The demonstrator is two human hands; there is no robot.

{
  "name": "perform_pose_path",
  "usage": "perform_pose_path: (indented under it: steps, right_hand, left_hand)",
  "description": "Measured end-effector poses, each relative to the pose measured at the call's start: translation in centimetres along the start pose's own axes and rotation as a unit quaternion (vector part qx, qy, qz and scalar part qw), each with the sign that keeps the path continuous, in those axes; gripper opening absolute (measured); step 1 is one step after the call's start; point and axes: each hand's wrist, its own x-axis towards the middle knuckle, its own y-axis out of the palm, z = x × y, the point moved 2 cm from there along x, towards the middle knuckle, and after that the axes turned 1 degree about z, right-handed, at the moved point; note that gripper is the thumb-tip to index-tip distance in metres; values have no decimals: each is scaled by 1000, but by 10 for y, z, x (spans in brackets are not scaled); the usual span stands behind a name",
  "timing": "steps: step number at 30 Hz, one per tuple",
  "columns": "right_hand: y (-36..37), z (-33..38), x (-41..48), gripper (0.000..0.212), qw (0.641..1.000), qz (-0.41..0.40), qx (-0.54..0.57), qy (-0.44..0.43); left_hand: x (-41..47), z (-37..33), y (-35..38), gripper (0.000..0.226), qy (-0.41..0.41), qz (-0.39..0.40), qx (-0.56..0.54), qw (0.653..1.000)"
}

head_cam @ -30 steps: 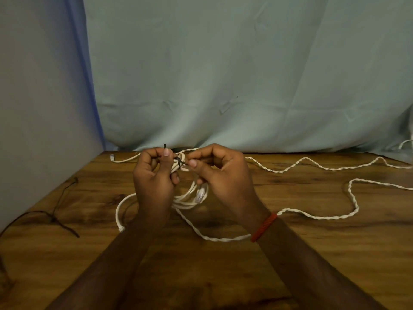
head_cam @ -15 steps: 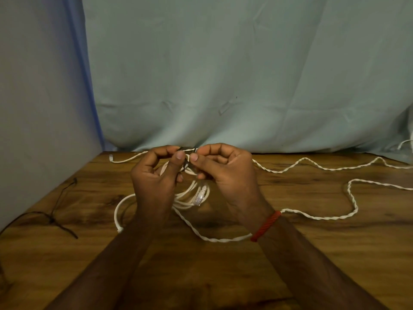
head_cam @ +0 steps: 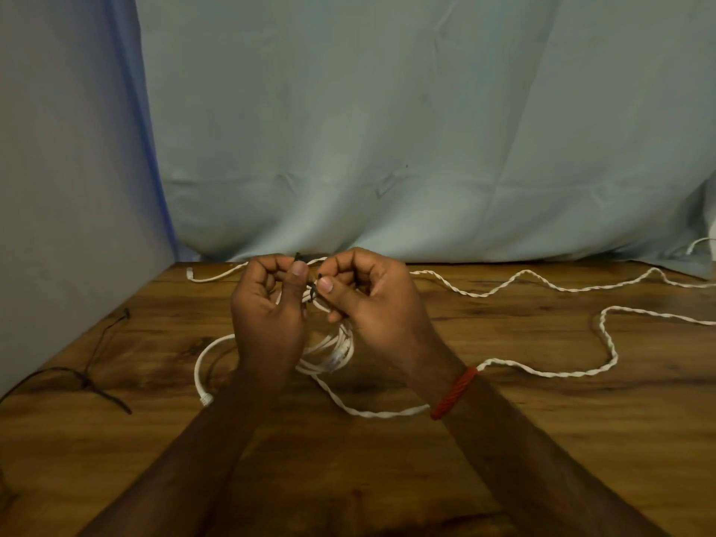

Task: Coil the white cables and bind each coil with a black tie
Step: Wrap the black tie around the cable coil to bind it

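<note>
White cable coil, black tie across its top, near the table's far edge; twisted white cable sprawls loose rightward.

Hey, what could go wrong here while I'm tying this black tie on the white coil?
The black tie is only pinched by the left hand and right hand; a slip might let the white coil loosen. The twisted white cable passes under the right wrist and could snag or drag.
</note>
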Motion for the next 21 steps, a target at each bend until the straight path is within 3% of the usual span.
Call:
perform_pose_path:
  steps: [6,12,16,21]
  right_hand:
    - [1,2,-1,25,999,27,-26,-31]
    - [-1,4,-2,20,991,47,-77,-96]
    - [2,5,-4,11,933,66,-278,-221]
    - [5,-6,-3,5,867,73,-393,-297]
  left_hand:
    - [-1,-6,2,15,27,-27,34,999]
    - [-2,-6,1,16,2,-35,42,998]
    - [1,-3,-2,13,-50,-36,-11,998]
    - [0,-3,0,12,-106,-35,-80,990]
